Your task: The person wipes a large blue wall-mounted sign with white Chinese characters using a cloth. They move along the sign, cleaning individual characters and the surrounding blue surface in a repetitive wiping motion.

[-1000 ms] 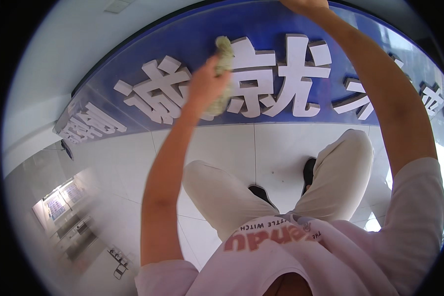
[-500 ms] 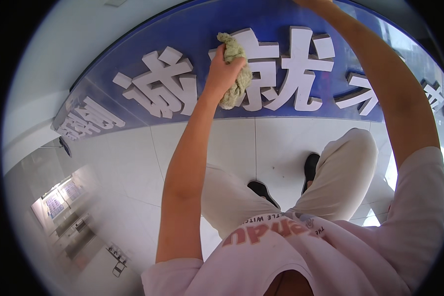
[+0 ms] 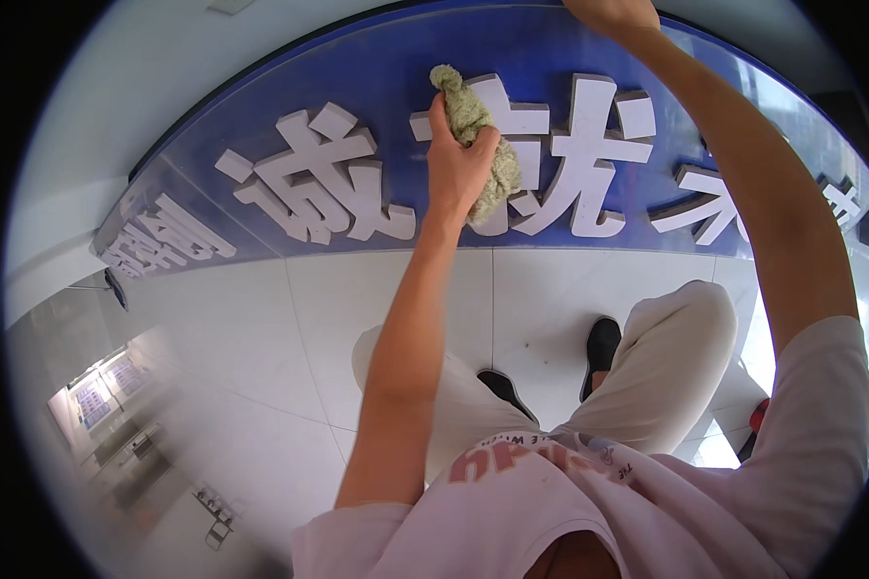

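My left hand (image 3: 462, 166) is closed round a bunched, fluffy pale-green cleaning cloth (image 3: 497, 188). Its loose end sticks up above my fingers. The cloth lies against a raised white character (image 3: 521, 121) on a glossy blue sign panel (image 3: 406, 82), covering part of that character. Farther up, my right hand (image 3: 616, 13) is at the panel's top edge, with my arm stretched out over the panel's right part. The picture's upper border cuts off that hand, and its fingers are hidden.
More raised white characters (image 3: 319, 174) stand out from the panel on both sides. Pale tiles (image 3: 261, 318) cover the floor below, where my legs and black shoes (image 3: 603, 347) show. A small red thing (image 3: 760, 415) lies by my right side. Shelving (image 3: 130, 444) is far left.
My left hand and the cloth have moved rightward over the white character. The view has shifted, so the panel sits slightly lower. My right hand stays at the top edge.
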